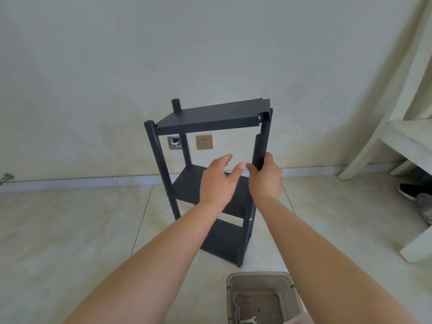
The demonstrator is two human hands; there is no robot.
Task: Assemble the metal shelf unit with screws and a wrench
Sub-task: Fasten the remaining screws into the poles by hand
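Observation:
A black metal shelf unit (205, 118) stands on the tiled floor before the wall, with three tiers and round posts. My right hand (265, 176) grips the front right post (260, 148) just below the top shelf. A screw (259, 117) shows at that shelf's front right corner. My left hand (218, 181) hovers beside it with fingers stretched out, holding nothing. A small silver wrench (249, 320) lies with several long screws (237, 313) in a grey plastic bin (233, 280) at the bottom of the view.
A gold wall socket (204, 141) and a grey wall plate (174, 142) sit behind the shelf. A white wooden frame (397, 141) stands at the right with black shoes (411, 190) under it. Pale floor tiles (70, 230) spread out to the left.

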